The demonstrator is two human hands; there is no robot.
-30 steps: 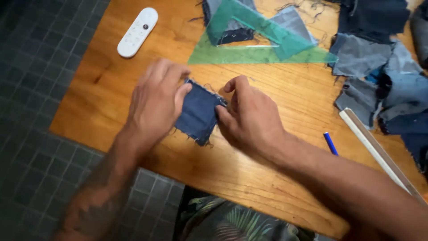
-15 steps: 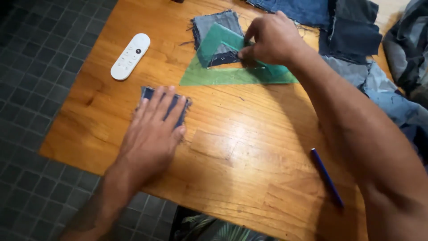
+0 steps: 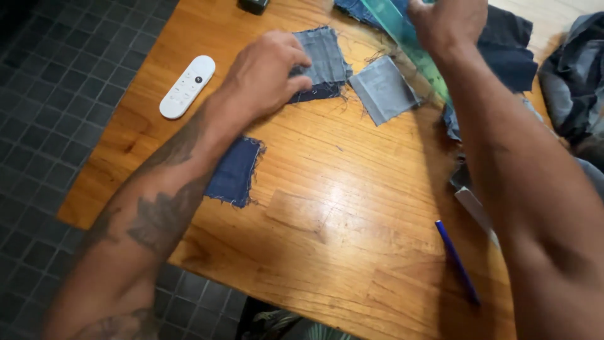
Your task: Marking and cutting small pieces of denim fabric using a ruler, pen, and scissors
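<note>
Down near the person, a blue pen [image 3: 457,261] lies on the wooden table [image 3: 327,252], well apart from both hands; a white ruler [image 3: 476,214] peeks out beside the right arm; a little further, a dark blue cloth square [image 3: 236,171] lies flat, partly under the left arm, with fuzzy threads at its edges. Further still, the left hand [image 3: 267,75] rests on a small pile of denim squares [image 3: 324,63]; its fingers [image 3: 301,63] are spread and bent a bit, pressing on top of the cloth and not pinching it. A light grey square [image 3: 384,96] lies just beside that pile. A white remote [image 3: 187,86] sits near the table's left edge, apart from the cloth. Farthest off, the right hand [image 3: 447,25] is closed around a green see-through triangle ruler [image 3: 409,44], held tilted above the cloth; more denim scraps [image 3: 509,53] are heaped behind.

The cloth squares look light, soft and floppy; they would likely bend and slide on the shiny wood; the frayed edges may shed threads; pinching a corner or pressing flat with the palm seems the best hold. The triangle ruler looks stiff, thin and smooth, so gripping its edge suits it.
</note>
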